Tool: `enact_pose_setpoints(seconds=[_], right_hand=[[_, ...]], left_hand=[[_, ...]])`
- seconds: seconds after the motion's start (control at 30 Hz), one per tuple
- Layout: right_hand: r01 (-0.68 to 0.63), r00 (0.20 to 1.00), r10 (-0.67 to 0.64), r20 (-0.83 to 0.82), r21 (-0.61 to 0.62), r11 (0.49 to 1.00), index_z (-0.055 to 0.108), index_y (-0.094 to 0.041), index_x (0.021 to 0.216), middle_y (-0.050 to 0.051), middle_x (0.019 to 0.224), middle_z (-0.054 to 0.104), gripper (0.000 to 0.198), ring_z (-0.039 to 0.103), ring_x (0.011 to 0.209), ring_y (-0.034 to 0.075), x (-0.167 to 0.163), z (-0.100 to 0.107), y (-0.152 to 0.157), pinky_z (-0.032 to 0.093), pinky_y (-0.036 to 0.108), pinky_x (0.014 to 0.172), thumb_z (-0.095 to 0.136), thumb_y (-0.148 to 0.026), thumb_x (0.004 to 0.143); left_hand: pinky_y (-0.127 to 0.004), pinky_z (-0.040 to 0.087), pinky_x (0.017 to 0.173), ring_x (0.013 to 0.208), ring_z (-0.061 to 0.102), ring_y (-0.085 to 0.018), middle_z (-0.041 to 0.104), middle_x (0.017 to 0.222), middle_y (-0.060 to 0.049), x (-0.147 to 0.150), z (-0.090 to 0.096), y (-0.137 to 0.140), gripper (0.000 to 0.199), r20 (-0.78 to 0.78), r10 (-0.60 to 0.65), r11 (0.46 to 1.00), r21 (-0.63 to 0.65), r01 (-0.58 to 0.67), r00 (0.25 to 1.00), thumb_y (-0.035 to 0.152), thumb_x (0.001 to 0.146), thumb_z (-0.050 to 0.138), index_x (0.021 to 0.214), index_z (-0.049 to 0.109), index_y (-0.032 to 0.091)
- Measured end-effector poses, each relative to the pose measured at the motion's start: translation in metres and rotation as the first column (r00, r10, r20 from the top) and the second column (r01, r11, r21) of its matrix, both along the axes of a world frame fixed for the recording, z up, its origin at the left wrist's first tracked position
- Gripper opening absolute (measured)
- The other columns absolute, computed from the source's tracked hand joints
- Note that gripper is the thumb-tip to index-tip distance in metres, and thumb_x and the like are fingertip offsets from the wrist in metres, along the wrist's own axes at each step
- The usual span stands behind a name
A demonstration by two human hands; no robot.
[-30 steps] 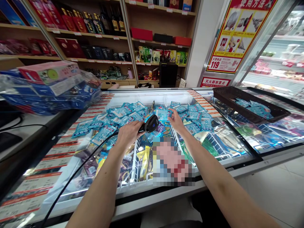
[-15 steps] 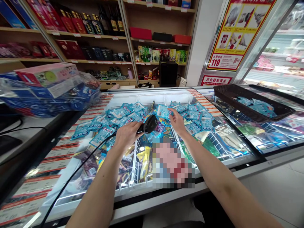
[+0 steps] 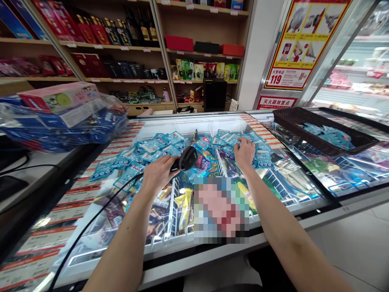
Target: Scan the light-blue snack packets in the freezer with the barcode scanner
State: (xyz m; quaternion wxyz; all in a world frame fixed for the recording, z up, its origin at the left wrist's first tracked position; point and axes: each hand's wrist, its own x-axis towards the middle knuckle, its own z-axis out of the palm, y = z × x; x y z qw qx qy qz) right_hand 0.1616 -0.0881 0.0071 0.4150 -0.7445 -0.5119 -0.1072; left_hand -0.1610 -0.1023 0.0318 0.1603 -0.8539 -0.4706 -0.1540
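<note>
Left hand closed round the grip of a black handheld scanner, its head pointing toward the right hand; black cable runs back from it, past the left forearm. Right hand lies over the right-hand spread of blue packets, fingers curled and fairly narrow; cannot tell whether one is pinched. The packets lie loose and overlapping on the glass top of a chest freezer, a larger heap ahead and left of the scanner, others about the right hand. Glass bright, lit from below; wire baskets and yellow wrappers show between the forearms, beside a pixelated patch. Price labels in strips, left of the left forearm. Beyond them, plastic-wrapped boxes. Well right of the right hand, a dark brown tray holding more blue packets. Room: wooden shelves ahead of both hands, with bottles and boxes; red-and-yellow poster and lit display case ahead-right; pale tiled floor right of the right forearm.
</note>
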Motion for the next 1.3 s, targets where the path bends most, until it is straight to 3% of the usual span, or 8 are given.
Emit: enact_pose_setpoints(seconds=[0.1,0.2,0.3,0.5,0.77,1.1,1.3], right_hand=[[0.117,0.99,-0.117,0.08,0.002,0.993,0.058,-0.014,0.105,0.021,0.124,0.044,0.033,0.034,0.116,0.035,-0.001,-0.003,-0.003,0.03,0.051,0.089,0.045,-0.035,0.083],[0.108,0.974,-0.102,0.202,-0.02,0.994,0.058,-0.015,0.105,0.019,0.137,0.034,0.033,0.024,0.124,0.036,-0.005,-0.006,-0.004,0.025,0.055,0.094,0.049,-0.036,0.082],[0.051,0.961,-0.029,0.275,-0.073,0.996,0.058,-0.017,0.105,0.016,0.133,0.041,0.029,0.025,0.125,0.034,-0.007,-0.009,-0.003,0.017,0.058,0.097,0.048,-0.033,0.084],[0.032,0.962,-0.002,0.272,-0.104,0.994,0.057,-0.016,0.108,0.016,0.131,0.044,0.029,0.027,0.126,0.032,-0.01,-0.008,-0.003,0.01,0.06,0.1,0.044,-0.026,0.085],[-0.211,0.924,0.23,0.304,-0.094,0.973,0.054,-0.019,0.115,0.01,0.129,0.048,0.032,0.032,0.123,0.027,-0.028,0.001,-0.005,0.006,0.054,0.106,0.04,-0.025,0.087],[-0.501,0.796,0.541,0.274,-0.204,0.841,0.053,-0.02,0.119,0.008,0.117,0.058,0.033,0.044,0.115,0.023,-0.056,0.0,0.0,0.022,0.042,0.104,0.042,-0.029,0.09],[-0.627,0.662,0.72,0.21,-0.372,0.685,0.047,-0.018,0.127,0.01,0.118,0.057,0.044,0.05,0.11,0.022,-0.081,0.0,0.02,0.036,0.036,0.095,0.045,-0.039,0.089]], left_hand=[[-0.031,0.042,0.067,0.094,0.058,-0.024,0.063,0.102,-0.008,-0.002,-0.001,0.001,0.038,0.004,0.036,0.999,-0.005,-0.036,0.999,0.041,0.08,0.05,0.114,0.053,0.023],[-0.03,0.042,0.066,0.093,0.058,-0.023,0.062,0.102,-0.007,-0.004,-0.001,0.001,0.038,-0.004,0.065,0.998,0.009,-0.065,0.998,0.042,0.081,0.048,0.113,0.053,0.023],[-0.03,0.04,0.063,0.093,0.058,-0.023,0.063,0.101,-0.007,-0.005,-0.001,0.001,0.037,-0.009,0.075,0.997,0.021,-0.075,0.997,0.043,0.082,0.047,0.113,0.053,0.023],[-0.028,0.038,0.061,0.094,0.058,-0.023,0.063,0.102,-0.005,-0.01,0.001,0.001,0.036,0.021,0.086,0.996,0.037,-0.087,0.996,0.043,0.083,0.046,0.113,0.053,0.024],[-0.029,0.037,0.06,0.096,0.057,-0.022,0.063,0.103,-0.005,-0.019,0.006,-0.001,0.036,0.065,0.158,0.986,0.046,-0.161,0.985,0.042,0.083,0.046,0.114,0.053,0.026],[-0.028,0.036,0.058,0.095,0.058,-0.023,0.064,0.101,-0.006,-0.03,0.009,-0.003,0.037,0.156,0.185,0.98,0.041,-0.194,0.97,0.044,0.083,0.045,0.112,0.055,0.024],[-0.028,0.036,0.057,0.093,0.058,-0.023,0.064,0.101,-0.006,-0.028,0.009,-0.005,0.037,0.171,0.209,0.974,0.047,-0.22,0.963,0.045,0.082,0.047,0.112,0.055,0.024]])
